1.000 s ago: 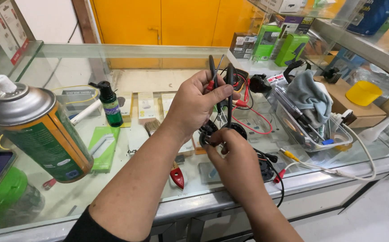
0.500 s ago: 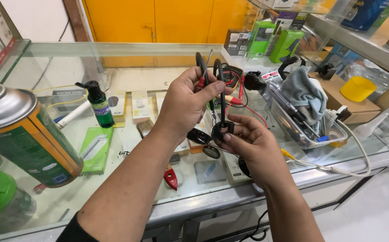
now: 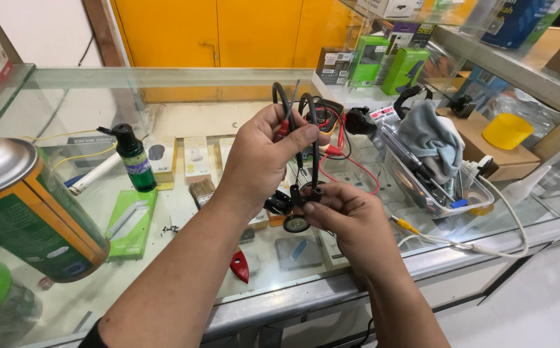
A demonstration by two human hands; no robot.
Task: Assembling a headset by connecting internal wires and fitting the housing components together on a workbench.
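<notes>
**Two hands on a black cable assembly above a glass counter**

- Left hand point(image 3: 264, 158): closed. Thumb and fingers pinch the looped upper part of a black cable point(image 3: 312, 138), held raised over the counter; a red piece shows just inside the grip.
- Right hand point(image 3: 351, 216): closed, below and slightly right of the left hand. Fingertips grip a small black component point(image 3: 293, 206) at the lower end of the cable; a round black part hangs just under it. What the component is exactly cannot be told.
- Cable position: upright between the two hands, above the middle of the glass counter point(image 3: 183, 212), not resting on it.
- Left of the hands: a green pump bottle point(image 3: 135, 161) standing upright; a flat green box point(image 3: 130, 222) lying near it; a small brush point(image 3: 201, 191) between the box and the left forearm.
- Near left edge, close to the camera: a large spray can point(image 3: 25, 206) with a green and orange body and a metal top.
- Beneath the forearms: a red pick-shaped piece point(image 3: 239, 265) lying on the glass.
- Right of the hands: a clear plastic tray point(image 3: 434, 193) holding tools, with a grey cloth point(image 3: 431, 138) draped over it; a white cable point(image 3: 486, 248) runs along the counter's front edge.
- Farther right: a yellow bowl point(image 3: 507, 131) on a cardboard box.
- Behind: green retail boxes point(image 3: 389, 64) on a shelf, and yellow cabinet doors point(image 3: 228, 38).
</notes>
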